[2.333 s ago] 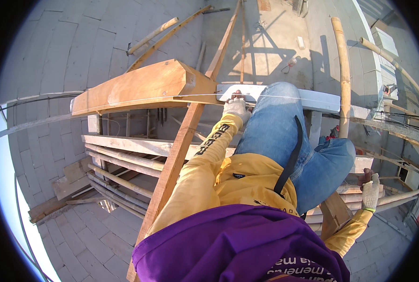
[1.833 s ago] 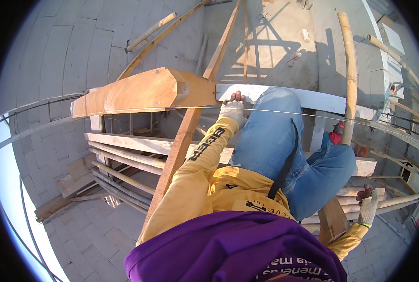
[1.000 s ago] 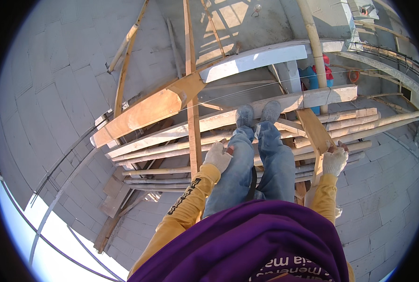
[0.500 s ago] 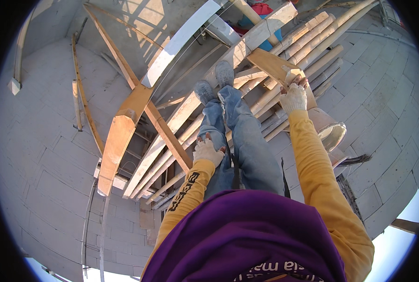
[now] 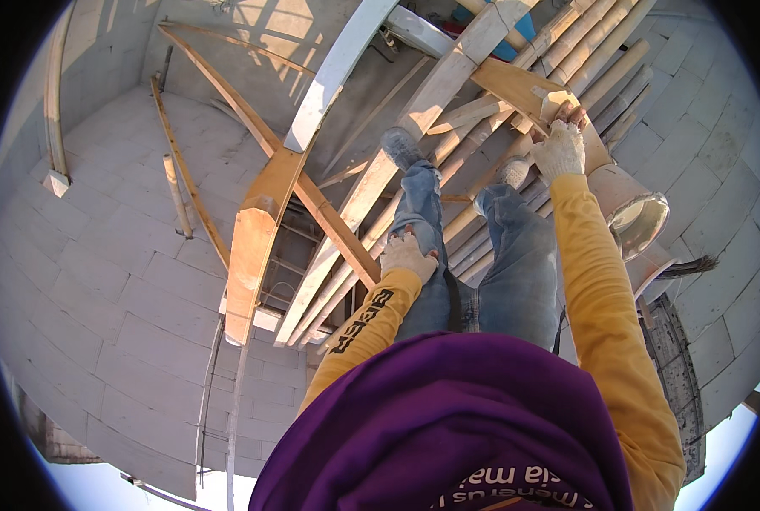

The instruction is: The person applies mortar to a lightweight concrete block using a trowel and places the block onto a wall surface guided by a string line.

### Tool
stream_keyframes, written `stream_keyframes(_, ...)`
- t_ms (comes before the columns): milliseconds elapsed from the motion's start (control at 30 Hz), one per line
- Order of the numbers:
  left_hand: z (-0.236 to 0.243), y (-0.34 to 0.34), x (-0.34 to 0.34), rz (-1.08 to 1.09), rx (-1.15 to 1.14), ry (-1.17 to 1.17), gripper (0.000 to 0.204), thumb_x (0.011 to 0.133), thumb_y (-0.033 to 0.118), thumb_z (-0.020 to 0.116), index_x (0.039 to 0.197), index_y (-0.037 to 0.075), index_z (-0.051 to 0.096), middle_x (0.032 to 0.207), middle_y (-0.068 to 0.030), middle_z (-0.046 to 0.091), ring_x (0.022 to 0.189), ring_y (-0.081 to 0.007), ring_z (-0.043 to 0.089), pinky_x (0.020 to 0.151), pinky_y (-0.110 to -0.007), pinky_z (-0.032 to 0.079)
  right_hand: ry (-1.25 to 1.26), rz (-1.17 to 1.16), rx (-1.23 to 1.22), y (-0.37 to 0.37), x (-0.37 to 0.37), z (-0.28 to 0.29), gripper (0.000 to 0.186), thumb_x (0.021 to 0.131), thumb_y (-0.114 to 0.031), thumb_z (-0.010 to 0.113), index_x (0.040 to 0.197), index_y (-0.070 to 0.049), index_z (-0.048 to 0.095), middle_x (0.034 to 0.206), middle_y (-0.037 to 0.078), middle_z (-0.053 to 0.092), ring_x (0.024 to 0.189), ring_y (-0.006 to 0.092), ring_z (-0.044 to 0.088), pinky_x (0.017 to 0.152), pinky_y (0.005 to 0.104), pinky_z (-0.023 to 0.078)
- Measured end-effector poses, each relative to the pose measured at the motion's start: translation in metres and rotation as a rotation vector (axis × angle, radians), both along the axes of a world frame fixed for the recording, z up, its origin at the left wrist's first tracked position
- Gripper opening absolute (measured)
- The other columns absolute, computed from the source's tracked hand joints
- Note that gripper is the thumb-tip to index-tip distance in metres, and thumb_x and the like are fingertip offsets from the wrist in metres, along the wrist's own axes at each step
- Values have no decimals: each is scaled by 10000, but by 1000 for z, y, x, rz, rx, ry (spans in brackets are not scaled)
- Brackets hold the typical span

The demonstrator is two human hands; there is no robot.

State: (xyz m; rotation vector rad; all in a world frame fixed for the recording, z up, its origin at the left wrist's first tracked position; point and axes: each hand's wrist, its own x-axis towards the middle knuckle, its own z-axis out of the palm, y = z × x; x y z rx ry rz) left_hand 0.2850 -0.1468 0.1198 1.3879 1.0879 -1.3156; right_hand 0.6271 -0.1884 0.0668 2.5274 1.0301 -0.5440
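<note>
My right hand [image 5: 561, 152], in a pale fingerless-tipped work glove, is closed over the near end of a plywood-faced board [image 5: 516, 89]. My left hand [image 5: 410, 258], gloved the same way, lies on my left knee with its fingers spread and holds nothing. My left shoe [image 5: 401, 147] stands on a thick pale beam [image 5: 431, 106]. The right shoe [image 5: 512, 172] is lower, among the round wooden poles [image 5: 580, 55] that run alongside the beam.
At left, another plywood form [image 5: 252, 247] adjoins a whitish beam [image 5: 337, 68], with a slanting plank [image 5: 337, 221] crossing it. A mortar-stained bucket [image 5: 638, 223] lies tipped beside my right forearm. Block walls [image 5: 133, 315] rise on both sides. Something blue [image 5: 521, 34] shows far below.
My right foot has come off the thick beam and moved right onto the poles, so my legs are apart. My right hand stays on the board's end, my left on the knee.
</note>
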Motion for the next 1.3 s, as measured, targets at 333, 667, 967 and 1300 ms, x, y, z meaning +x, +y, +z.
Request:
stream_keyframes(333, -2, -7, 12, -92, 61, 11, 860, 925, 480, 666, 1565, 7, 337, 1527, -278, 425, 1422, -412, 435, 1161, -471, 390, 91, -121, 19, 2, -3, 4, 916, 908, -361, 695, 1539, 139, 259, 1478, 485, 333, 1432, 538, 369, 1152, 504, 407)
stream_keyframes(667, 2, -31, 33, -222, 116, 0, 836, 907, 461, 690, 1507, -49, 408, 1448, -310, 504, 1361, -429, 493, 1142, -468, 412, 105, -223, 80, 5, -3, 18, 910, 911, -372, 660, 1583, 68, 232, 1591, 430, 190, 1484, 538, 278, 1186, 504, 345)
stream_keyframes(967, -6, -58, 34, -336, 212, -37, 839, 906, 453, 695, 1518, -35, 391, 1439, -309, 507, 1345, -434, 501, 1141, -468, 409, 152, -293, 166, -1, 1, 44, 851, 920, -384, 630, 1576, 45, 298, 1601, 398, 234, 1527, 518, 207, 1214, 541, 262)
stream_keyframes(1300, -12, -67, 54, -424, 244, -47, 878, 879, 463, 723, 1522, -38, 396, 1445, -332, 507, 1349, -450, 501, 1135, -469, 419, 472, -477, 1039, -71, 29, 185, 328, 862, -257, 689, 1087, -19, 699, 981, 220, 685, 930, 385, 691, 808, 483, 558)
